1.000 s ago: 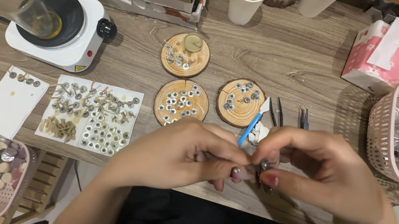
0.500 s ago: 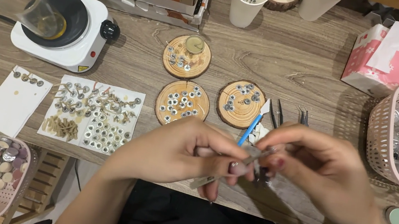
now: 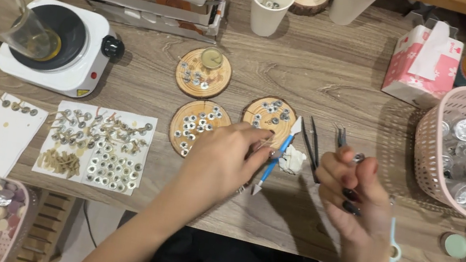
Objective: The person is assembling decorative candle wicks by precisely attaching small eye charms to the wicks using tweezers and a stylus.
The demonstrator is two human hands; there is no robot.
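Reaching over the wooden disc (image 3: 269,118), the left hand (image 3: 222,160) is pinching something unclear; the right hand (image 3: 354,191) is holding a small metal tab (image 3: 358,158), likely light and slippery, best gripped by its edges

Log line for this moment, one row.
left hand: fingertips at wood slice | right hand: raised, pinching small metal piece | blue tool: on table

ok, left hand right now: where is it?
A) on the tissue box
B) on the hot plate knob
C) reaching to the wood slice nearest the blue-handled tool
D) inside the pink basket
C: the left hand stretches forward with its fingertips at the edge of the wood slice beside the blue-handled tool, while the right hand stays apart, raised with a small metal piece at its fingertips.
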